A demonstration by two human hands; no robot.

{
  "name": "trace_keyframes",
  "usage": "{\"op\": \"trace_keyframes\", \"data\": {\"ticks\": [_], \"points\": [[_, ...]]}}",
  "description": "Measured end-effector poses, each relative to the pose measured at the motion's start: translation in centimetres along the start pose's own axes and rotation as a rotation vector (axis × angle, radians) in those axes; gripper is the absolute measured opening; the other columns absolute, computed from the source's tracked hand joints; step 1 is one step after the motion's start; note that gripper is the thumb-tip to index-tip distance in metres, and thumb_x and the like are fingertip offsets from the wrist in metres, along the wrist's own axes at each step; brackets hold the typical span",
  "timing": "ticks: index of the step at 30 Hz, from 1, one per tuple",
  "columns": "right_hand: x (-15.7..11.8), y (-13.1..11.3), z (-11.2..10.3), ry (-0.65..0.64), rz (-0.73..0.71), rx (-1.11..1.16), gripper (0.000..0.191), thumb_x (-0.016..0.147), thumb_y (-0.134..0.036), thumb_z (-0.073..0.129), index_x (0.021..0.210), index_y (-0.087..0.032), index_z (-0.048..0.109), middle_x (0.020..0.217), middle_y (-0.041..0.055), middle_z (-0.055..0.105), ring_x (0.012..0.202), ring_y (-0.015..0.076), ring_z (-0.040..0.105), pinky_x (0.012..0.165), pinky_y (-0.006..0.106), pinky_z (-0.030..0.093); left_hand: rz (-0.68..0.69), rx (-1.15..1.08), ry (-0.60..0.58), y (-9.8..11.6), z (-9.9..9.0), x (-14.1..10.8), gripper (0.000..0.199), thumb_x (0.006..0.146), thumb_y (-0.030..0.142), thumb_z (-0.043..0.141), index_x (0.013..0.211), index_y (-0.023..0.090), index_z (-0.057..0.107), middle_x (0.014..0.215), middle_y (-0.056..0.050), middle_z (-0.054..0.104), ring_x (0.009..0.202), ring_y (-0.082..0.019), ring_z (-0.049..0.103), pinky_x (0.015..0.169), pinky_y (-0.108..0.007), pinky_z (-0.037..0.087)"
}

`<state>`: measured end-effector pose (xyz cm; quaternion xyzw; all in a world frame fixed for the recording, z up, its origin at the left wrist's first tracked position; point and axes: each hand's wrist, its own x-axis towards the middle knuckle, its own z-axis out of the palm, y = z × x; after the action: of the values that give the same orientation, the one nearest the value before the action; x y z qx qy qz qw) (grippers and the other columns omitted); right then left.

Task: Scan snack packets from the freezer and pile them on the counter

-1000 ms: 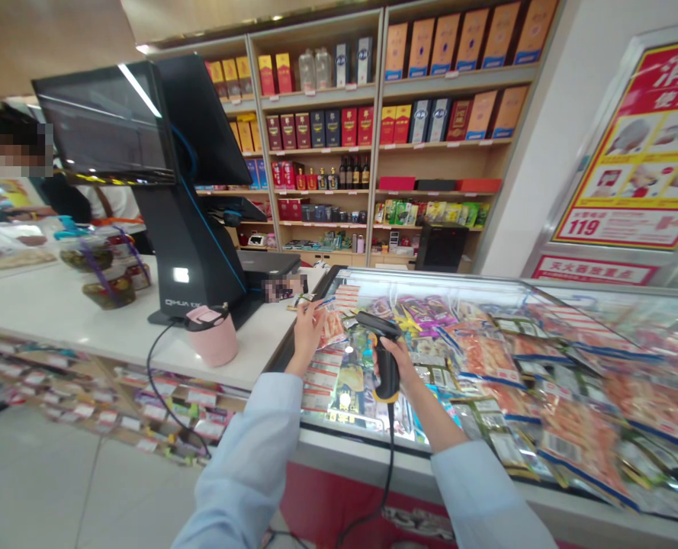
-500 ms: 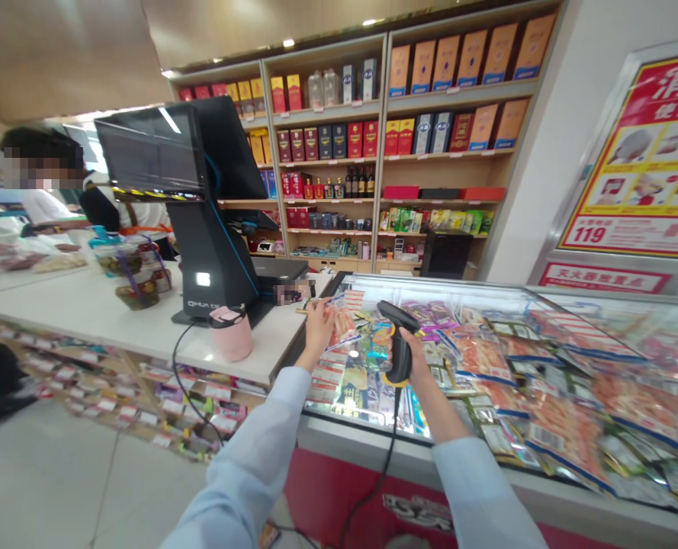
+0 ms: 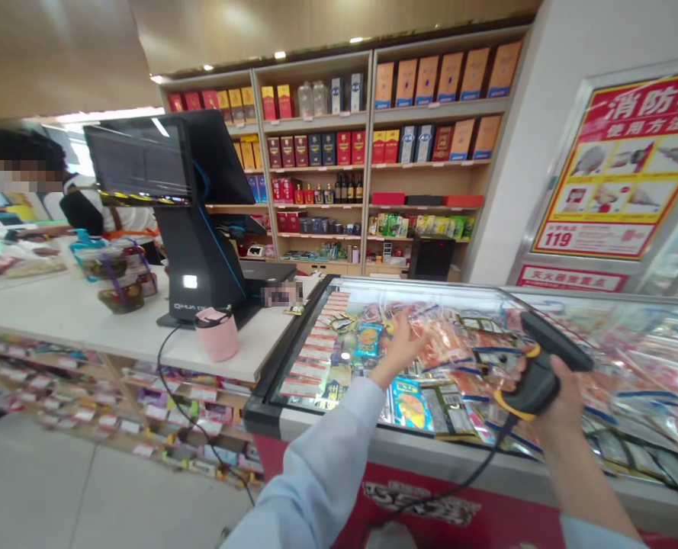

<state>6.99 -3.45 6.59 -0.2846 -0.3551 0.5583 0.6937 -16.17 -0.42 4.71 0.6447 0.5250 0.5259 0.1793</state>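
My left hand (image 3: 403, 347) reaches over the glass-topped case, its fingers apart at the edge of a clear packet of pinkish food (image 3: 445, 343). Whether the fingertips touch the packet is hard to tell. In my right hand (image 3: 559, 400) is a black and yellow barcode scanner (image 3: 536, 374), held above the packets on the right, its cable hanging down over the case front. A blue and yellow packet (image 3: 411, 404) lies below my left hand, beside dark green and silver packets (image 3: 450, 410). Further left is a smaller blue packet (image 3: 367, 339).
On the white counter (image 3: 161, 335) at left stand a black register (image 3: 201, 252), a pink cup (image 3: 216, 333) and plastic jars (image 3: 115, 282). A person (image 3: 81, 191) is at the far left. Shelves of boxes (image 3: 316, 149) line the back.
My left hand has moved right, from near the counter edge to the packets, and no longer holds the packet it had. My right hand has carried the scanner right and nearer. The view has shifted.
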Motion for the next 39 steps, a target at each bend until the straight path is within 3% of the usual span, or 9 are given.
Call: {"op": "trace_keyframes", "data": {"ticks": [4, 7, 15, 22, 27, 33, 36, 39], "points": [[-0.6, -0.3, -4.2, 0.158, -0.065, 0.013, 0.034, 0.057, -0.049, 0.069, 0.076, -0.022, 0.063, 0.060, 0.0009, 0.047, 0.046, 0.0147, 0.044, 0.038, 0.029, 0.037, 0.089, 0.280, -0.187, 0.4, 3.6, -2.5, 0.074, 0.078, 0.053, 0.061, 0.142, 0.027, 0.036, 0.152, -0.012, 0.027, 0.141, -0.038, 0.021, 0.115, -0.060, 0.012], [-0.8, 0.5, -5.6, 0.246, -0.081, 0.008, 0.031, 0.056, -0.048, 0.067, 0.071, -0.022, 0.061, 0.060, 0.0017, 0.046, 0.046, 0.0154, 0.043, 0.038, 0.030, 0.036, 0.109, 0.349, -0.240, 0.1, 4.9, -3.7, 0.069, 0.082, 0.056, 0.054, 0.144, 0.030, 0.035, 0.154, -0.008, 0.028, 0.141, -0.039, 0.019, 0.113, -0.064, 0.015], [-0.3, 2.0, -6.5, 0.302, -0.043, 0.033, 0.029, 0.055, -0.047, 0.065, 0.069, -0.022, 0.059, 0.059, 0.0019, 0.047, 0.047, 0.0159, 0.043, 0.040, 0.030, 0.036, 0.068, 0.359, -0.252, -0.3, 5.5, -4.3, 0.068, 0.086, 0.056, 0.045, 0.148, 0.033, 0.028, 0.156, -0.005, 0.026, 0.141, -0.039, 0.020, 0.110, -0.069, 0.018], [-0.4, 2.0, -6.2, 0.322, -0.007, 0.024, 0.028, 0.056, -0.047, 0.065, 0.067, -0.022, 0.058, 0.059, 0.0017, 0.046, 0.046, 0.0167, 0.044, 0.046, 0.038, 0.043, 0.054, 0.330, -0.247, -0.4, 6.3, -4.3, 0.067, 0.087, 0.056, 0.044, 0.148, 0.033, 0.028, 0.156, -0.006, 0.026, 0.142, -0.038, 0.018, 0.112, -0.068, 0.015], [-0.4, 1.9, -6.1, 0.313, -0.018, 0.006, 0.028, 0.054, -0.048, 0.064, 0.067, -0.023, 0.059, 0.058, 0.0019, 0.047, 0.046, 0.0168, 0.043, 0.041, 0.035, 0.039, 0.057, 0.322, -0.248, -0.6, 6.4, -4.2, 0.067, 0.087, 0.056, 0.045, 0.148, 0.035, 0.028, 0.156, -0.005, 0.025, 0.141, -0.038, 0.021, 0.111, -0.069, 0.015], [-0.7, 0.6, -4.8, 0.293, -0.071, -0.006, 0.033, 0.051, -0.047, 0.067, 0.072, -0.022, 0.059, 0.058, 0.0013, 0.048, 0.045, 0.0160, 0.044, 0.039, 0.031, 0.035, 0.053, 0.339, -0.260, 0.2, 4.3, -3.3, 0.066, 0.087, 0.059, 0.045, 0.146, 0.033, 0.033, 0.158, -0.007, 0.021, 0.143, -0.040, 0.017, 0.111, -0.068, 0.015], [-1.4, -0.6, -2.6, 0.228, -0.093, -0.024, 0.038, 0.050, -0.048, 0.068, 0.075, -0.021, 0.059, 0.058, 0.0003, 0.048, 0.045, 0.0153, 0.045, 0.039, 0.030, 0.036, 0.083, 0.327, -0.210, 1.0, 1.2, -2.1, 0.061, 0.089, 0.056, 0.044, 0.145, 0.033, 0.034, 0.158, -0.007, 0.021, 0.144, -0.036, 0.018, 0.113, -0.065, 0.014], [-1.9, -1.5, 0.4, 0.113, -0.094, -0.028, 0.042, 0.052, -0.050, 0.069, 0.079, -0.020, 0.059, 0.058, -0.0010, 0.049, 0.045, 0.0143, 0.045, 0.038, 0.028, 0.037, 0.131, 0.303, -0.108, 0.8, -3.3, -0.6, 0.059, 0.089, 0.054, 0.046, 0.143, 0.031, 0.038, 0.158, -0.008, 0.023, 0.144, -0.031, 0.022, 0.116, -0.057, 0.016]]}}
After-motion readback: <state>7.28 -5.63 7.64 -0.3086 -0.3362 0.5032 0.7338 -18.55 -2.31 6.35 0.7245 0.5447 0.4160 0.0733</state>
